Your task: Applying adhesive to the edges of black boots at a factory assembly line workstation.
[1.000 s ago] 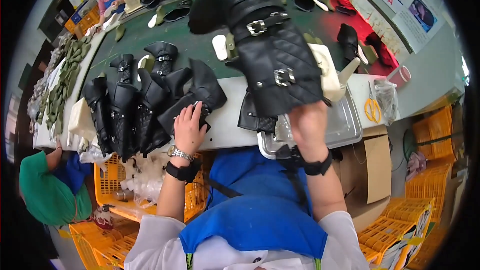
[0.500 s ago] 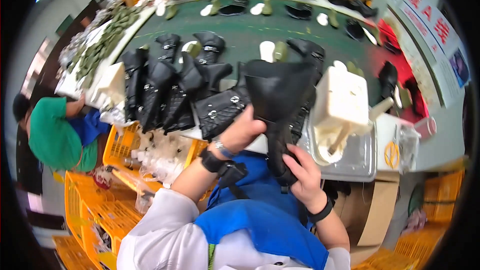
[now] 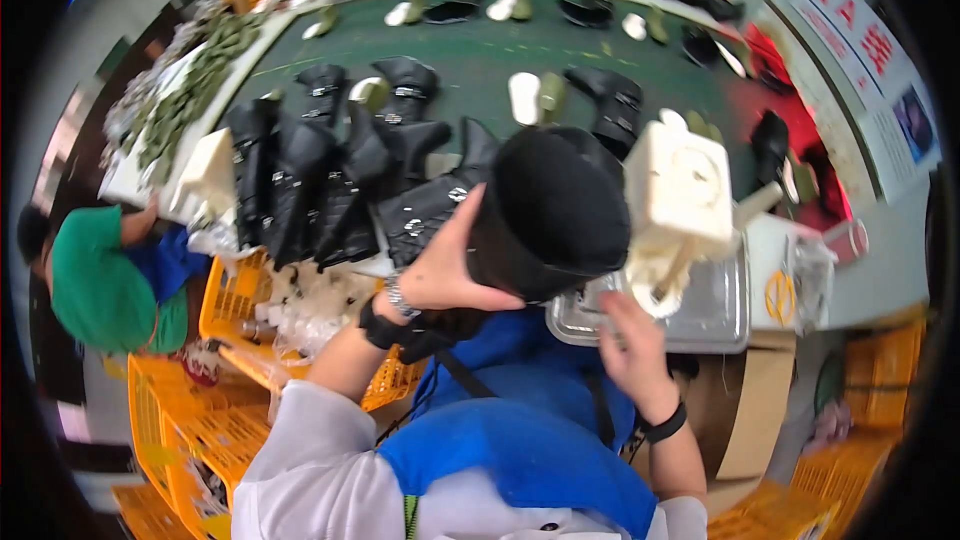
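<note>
The black, tubular, leather-like boot [image 3: 550, 212] in the left fingers [image 3: 463, 220] looks matt inside; beside the right fingers [image 3: 624, 310], the cream, boxy container [image 3: 684, 180] seems smooth plastic, the silver-grey rectangular tray [image 3: 716, 310] glossy metal.

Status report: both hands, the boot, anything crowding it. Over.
Left hand gripping black boot, open end facing camera. Right hand near it, by metal tray, grasp unclear. Cream box-shaped device close on boot's right.

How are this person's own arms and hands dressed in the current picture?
Both hands are ungloved, with short white sleeves above bare forearms. Behind the left hand sit a silver metal band and a black strap; behind the right hand, a plain black band.
</note>
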The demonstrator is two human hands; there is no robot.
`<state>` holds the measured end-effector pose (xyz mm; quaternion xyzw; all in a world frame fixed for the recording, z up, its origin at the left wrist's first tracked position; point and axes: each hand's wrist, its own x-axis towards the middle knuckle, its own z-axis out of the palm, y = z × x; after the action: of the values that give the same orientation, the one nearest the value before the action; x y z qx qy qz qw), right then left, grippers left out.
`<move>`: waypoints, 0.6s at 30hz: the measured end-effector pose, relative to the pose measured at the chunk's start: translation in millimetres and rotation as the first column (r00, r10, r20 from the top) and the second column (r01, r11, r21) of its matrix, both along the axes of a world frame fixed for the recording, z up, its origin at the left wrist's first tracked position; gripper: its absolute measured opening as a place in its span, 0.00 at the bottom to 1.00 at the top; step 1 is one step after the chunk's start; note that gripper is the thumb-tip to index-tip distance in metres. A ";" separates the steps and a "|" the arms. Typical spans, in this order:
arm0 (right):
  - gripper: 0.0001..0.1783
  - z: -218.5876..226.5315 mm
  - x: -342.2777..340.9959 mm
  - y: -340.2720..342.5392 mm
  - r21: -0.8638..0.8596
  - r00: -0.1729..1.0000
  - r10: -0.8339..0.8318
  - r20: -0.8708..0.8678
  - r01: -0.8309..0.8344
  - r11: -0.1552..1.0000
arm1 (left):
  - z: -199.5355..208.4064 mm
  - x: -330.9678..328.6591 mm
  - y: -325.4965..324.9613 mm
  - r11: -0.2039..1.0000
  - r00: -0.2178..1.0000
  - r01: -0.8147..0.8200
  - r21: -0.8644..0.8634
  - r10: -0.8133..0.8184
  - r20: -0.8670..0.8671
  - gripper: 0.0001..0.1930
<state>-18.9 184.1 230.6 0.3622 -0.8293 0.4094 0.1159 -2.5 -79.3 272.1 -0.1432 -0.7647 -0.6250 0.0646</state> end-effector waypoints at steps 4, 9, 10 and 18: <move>0.14 -17.3 -27.8 59.0 -0.074 0.907 -0.381 0.181 0.399 0.914 | -18.4 0.6 -10.3 0.991 0.980 0.135 0.008 -0.135 0.144 0.57; 0.25 -32.7 -65.0 71.1 0.158 0.832 -0.521 0.193 0.498 0.853 | -56.4 0.6 -30.6 0.982 0.955 0.040 0.185 -0.093 0.283 0.53; 0.25 -29.6 -70.5 64.9 0.160 0.833 -0.528 0.163 0.506 0.848 | -65.9 -0.4 -35.7 0.953 0.929 -0.047 0.299 -0.068 0.365 0.52; 0.13 -38.1 -76.4 72.7 -0.067 0.826 -0.408 0.389 0.467 0.882 | -42.6 -11.1 19.2 0.276 0.901 0.042 0.960 -0.425 0.083 0.50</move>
<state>-95.3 256.8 192.5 0.0694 -0.8617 0.4963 0.0796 -13.6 -60.1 229.4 -0.0858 -0.2229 -0.9673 -0.0852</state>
